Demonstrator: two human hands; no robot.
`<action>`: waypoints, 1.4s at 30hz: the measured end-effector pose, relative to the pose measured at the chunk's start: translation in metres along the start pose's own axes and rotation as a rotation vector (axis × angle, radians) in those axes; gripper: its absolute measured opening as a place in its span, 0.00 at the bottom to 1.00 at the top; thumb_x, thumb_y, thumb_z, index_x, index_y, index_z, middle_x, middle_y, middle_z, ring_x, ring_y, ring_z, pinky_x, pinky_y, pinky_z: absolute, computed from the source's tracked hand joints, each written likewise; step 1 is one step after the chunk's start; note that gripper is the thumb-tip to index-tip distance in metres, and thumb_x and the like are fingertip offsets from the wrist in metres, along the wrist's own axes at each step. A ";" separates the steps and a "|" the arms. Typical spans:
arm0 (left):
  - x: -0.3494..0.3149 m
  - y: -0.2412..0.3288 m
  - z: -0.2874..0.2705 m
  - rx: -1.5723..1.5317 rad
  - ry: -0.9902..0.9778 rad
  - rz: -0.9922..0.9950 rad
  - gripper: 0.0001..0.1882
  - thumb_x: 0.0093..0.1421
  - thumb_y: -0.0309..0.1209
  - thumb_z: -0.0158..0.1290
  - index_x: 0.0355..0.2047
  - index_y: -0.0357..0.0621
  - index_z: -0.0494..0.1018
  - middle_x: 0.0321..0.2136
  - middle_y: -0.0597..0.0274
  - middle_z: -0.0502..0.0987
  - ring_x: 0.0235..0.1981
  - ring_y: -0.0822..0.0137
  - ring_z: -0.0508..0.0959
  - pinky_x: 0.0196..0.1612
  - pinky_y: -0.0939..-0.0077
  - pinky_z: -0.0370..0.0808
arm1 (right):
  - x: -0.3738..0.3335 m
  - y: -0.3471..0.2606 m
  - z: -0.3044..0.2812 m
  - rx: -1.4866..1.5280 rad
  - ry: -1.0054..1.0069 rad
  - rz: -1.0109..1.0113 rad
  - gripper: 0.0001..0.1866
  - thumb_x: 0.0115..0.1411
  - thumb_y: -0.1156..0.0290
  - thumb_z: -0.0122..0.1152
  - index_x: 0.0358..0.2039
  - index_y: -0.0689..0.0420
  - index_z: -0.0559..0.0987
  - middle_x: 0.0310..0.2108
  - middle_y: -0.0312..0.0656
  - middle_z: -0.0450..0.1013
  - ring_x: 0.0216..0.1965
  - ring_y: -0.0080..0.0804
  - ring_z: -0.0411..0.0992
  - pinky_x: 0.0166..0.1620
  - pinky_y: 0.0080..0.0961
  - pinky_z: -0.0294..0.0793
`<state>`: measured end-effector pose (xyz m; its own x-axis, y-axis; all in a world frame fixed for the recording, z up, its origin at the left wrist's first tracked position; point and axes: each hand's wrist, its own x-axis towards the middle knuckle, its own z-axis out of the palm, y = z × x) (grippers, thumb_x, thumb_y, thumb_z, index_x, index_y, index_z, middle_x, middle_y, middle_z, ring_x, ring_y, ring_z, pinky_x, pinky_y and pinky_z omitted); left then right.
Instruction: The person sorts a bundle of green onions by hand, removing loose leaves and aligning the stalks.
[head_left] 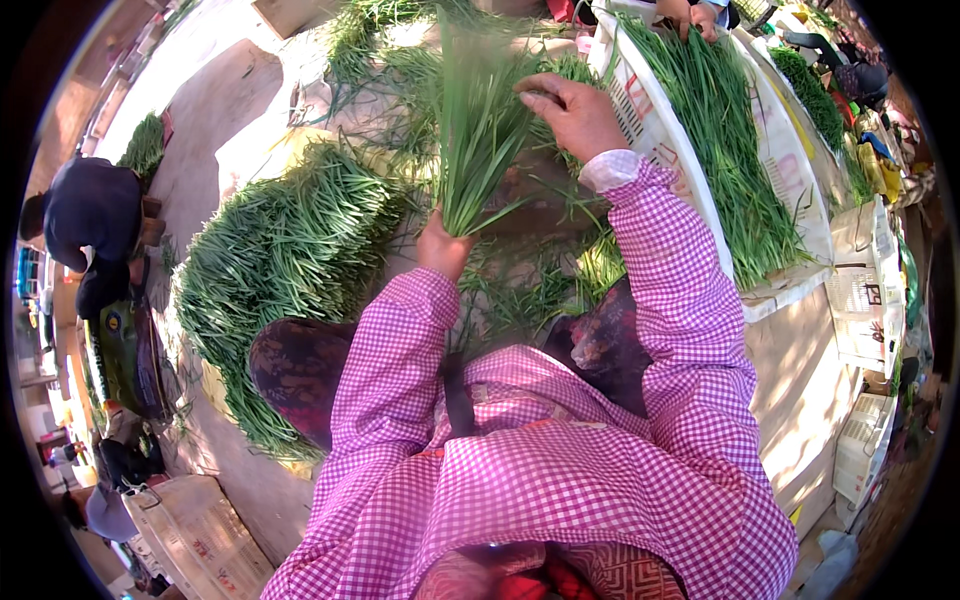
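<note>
Red patterned clothing [625, 572] and a pink gingham smock [540, 480] come first. Beyond, the left hand [445, 248] has its grip closed round the base of a bunch of chive-like greens [475, 160], blades pointing away. The right hand [580, 118] is beside the upper blades; whether its grip clamps any, I cannot tell. Left lies a thick heap of greens [290, 240]; right, a lined plastic crate [683, 165].

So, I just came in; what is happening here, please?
A person's left hand grips the near end of a bunch of green leaves; the right hand is close to its right side. A big leafy pile lies left. At right, another person's hands are at a white-lined crate holding more.
</note>
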<state>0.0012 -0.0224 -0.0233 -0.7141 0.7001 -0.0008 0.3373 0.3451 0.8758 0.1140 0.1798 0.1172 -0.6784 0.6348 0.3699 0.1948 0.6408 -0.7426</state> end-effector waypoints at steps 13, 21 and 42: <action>-0.003 0.005 0.001 -0.009 0.034 0.110 0.21 0.45 0.29 0.62 0.39 0.38 0.69 0.29 0.53 0.77 0.29 0.62 0.78 0.33 0.70 0.74 | 0.001 0.002 0.013 0.192 -0.091 0.173 0.12 0.56 0.65 0.59 0.34 0.61 0.76 0.17 0.37 0.71 0.16 0.27 0.69 0.25 0.24 0.71; 0.001 0.020 -0.017 -0.639 -0.122 -0.374 0.10 0.48 0.21 0.57 0.30 0.40 0.68 0.14 0.65 0.67 0.09 0.75 0.63 0.09 0.81 0.55 | 0.005 0.012 -0.033 0.862 -0.327 0.207 0.11 0.61 0.67 0.53 0.35 0.62 0.75 0.19 0.31 0.67 0.17 0.17 0.65 0.25 0.18 0.71; -0.007 0.041 -0.030 -0.983 -0.596 -0.381 0.15 0.57 0.31 0.51 0.15 0.45 0.62 0.09 0.68 0.61 0.08 0.76 0.58 0.14 0.80 0.54 | 0.004 0.019 -0.021 -0.039 -0.175 0.213 0.13 0.60 0.62 0.50 0.44 0.49 0.75 0.16 0.40 0.71 0.15 0.28 0.70 0.25 0.29 0.70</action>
<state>0.0015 -0.0318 0.0270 -0.1842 0.9244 -0.3341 -0.6280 0.1508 0.7635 0.1304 0.2036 0.1160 -0.7309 0.6747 0.1029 0.3707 0.5191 -0.7702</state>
